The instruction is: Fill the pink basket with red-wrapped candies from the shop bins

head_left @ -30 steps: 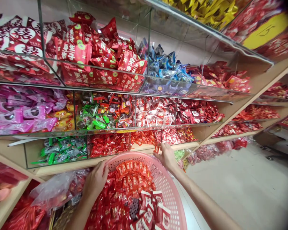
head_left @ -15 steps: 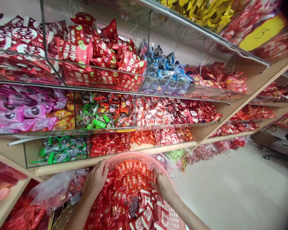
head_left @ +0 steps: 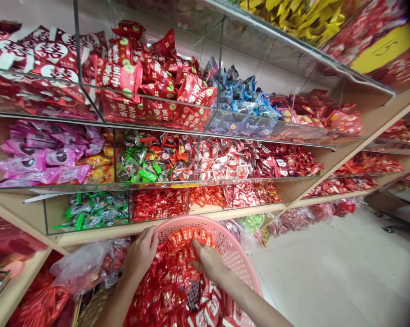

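A pink perforated basket (head_left: 244,261) stands below the shelves, filled with small red wrapped packets (head_left: 164,290) and some red-and-white ones (head_left: 213,306). My left hand (head_left: 143,250) is closed on the basket's rim at its left side. Inside the basket, my right hand (head_left: 206,259) is on the orange-red packets (head_left: 182,236) near the far side, its fingers bent among them. Whether it grips a packet is hard to see. A dark patch of the basket's bottom shows between the packets.
Glass-fronted shelves (head_left: 259,179) of wrapped sweets rise ahead, red, blue, pink and green. Plastic bags (head_left: 85,265) lie at the lower left. Pale floor (head_left: 313,268) stretches at the right, and a yellow tag (head_left: 383,50) hangs at the upper right.
My right hand has moved left, from the basket's right side onto the orange-red packets. My left hand stays at the rim. The view has shifted slightly.
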`<act>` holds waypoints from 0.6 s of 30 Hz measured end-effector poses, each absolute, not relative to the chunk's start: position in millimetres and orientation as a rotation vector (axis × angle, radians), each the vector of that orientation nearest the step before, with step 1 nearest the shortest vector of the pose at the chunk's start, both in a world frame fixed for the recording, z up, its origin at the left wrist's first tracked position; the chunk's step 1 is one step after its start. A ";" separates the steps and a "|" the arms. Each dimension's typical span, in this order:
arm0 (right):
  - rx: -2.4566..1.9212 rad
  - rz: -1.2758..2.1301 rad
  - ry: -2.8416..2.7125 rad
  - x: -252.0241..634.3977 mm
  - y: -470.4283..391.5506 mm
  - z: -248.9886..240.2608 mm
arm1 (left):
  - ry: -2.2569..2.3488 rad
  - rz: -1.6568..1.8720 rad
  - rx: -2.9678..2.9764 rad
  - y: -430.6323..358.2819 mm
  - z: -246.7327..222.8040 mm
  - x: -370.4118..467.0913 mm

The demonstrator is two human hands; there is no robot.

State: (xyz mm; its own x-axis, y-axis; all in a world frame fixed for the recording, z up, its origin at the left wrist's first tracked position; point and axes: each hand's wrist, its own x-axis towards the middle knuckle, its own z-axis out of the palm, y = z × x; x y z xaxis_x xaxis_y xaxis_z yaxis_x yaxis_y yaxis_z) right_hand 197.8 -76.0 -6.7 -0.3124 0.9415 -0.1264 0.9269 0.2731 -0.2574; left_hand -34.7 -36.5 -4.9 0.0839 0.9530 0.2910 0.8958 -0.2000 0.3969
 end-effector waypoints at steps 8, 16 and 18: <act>-1.808 0.395 -2.479 208.9 -66.2 -4.8 | 1.910 0.758 2.230 -34.3 -10.2 -35.6; -1.823 0.297 -2.463 205.6 -27.9 6.1 | 1.933 0.701 2.227 -36.7 -5.0 -34.4; -1.789 0.323 -2.397 203.4 -21.4 -0.9 | 1.925 0.708 2.230 -37.0 -4.8 -34.5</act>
